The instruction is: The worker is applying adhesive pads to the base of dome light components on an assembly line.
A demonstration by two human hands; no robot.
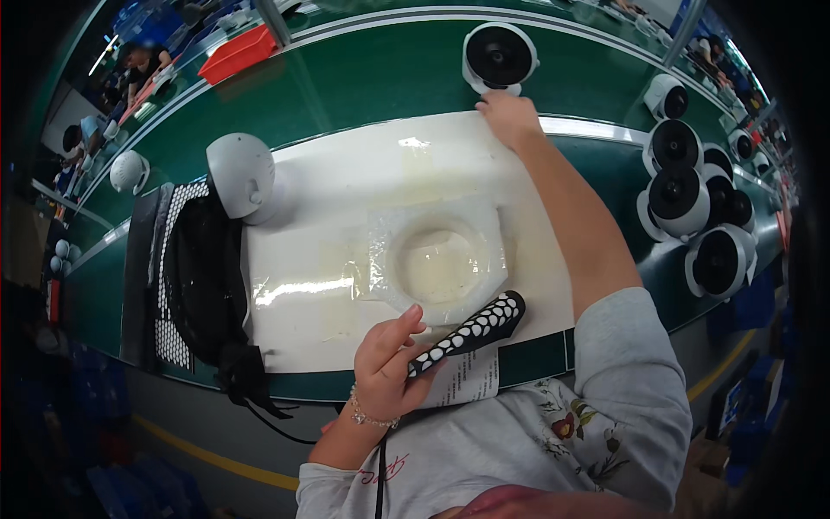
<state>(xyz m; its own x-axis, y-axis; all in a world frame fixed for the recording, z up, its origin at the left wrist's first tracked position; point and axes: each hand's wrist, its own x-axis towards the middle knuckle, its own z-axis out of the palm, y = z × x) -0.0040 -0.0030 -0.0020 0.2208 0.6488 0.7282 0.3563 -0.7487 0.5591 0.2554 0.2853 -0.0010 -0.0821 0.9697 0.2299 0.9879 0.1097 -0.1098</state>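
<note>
My left hand [387, 363] is near the front edge of the work surface, fingers curled around a stick-shaped piece with a black-and-white honeycomb-patterned grip [474, 330]. Its far end points up and right. My right arm stretches to the far side, where my right hand [512, 117] has its fingers on the base of a white rounded device with a black round front [499, 55]. Its fingertips are partly hidden against the base. Between the hands, a pale block with a round hollow [376, 259] lies on a white mat [311, 233], wrapped in clear film.
A white domed device [240, 177] sits at the left beside a black bundle [206, 277] and a honeycomb-patterned strip. Several white devices with black fronts [677, 201] crowd the right side. A red tray [238, 55] stands far left; other people work beyond.
</note>
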